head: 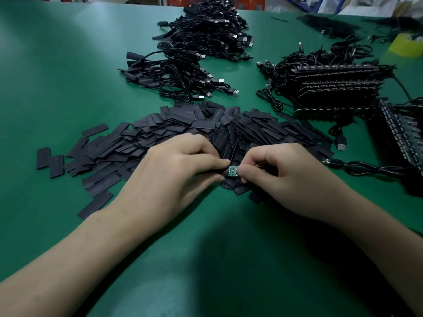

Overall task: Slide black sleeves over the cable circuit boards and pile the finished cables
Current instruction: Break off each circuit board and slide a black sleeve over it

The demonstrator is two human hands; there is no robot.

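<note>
Hands meet over the near edge of the sleeve heap point(206, 126) | left hand point(180, 165) pinches circuit board point(233, 172) at left end | right hand point(281, 175) pinches its right end | finished cables point(201, 42) piled beyond heap

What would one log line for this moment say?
step: sleeving | left hand: pinches black sleeve | right hand: pinches circuit board | board: partly bare
</note>
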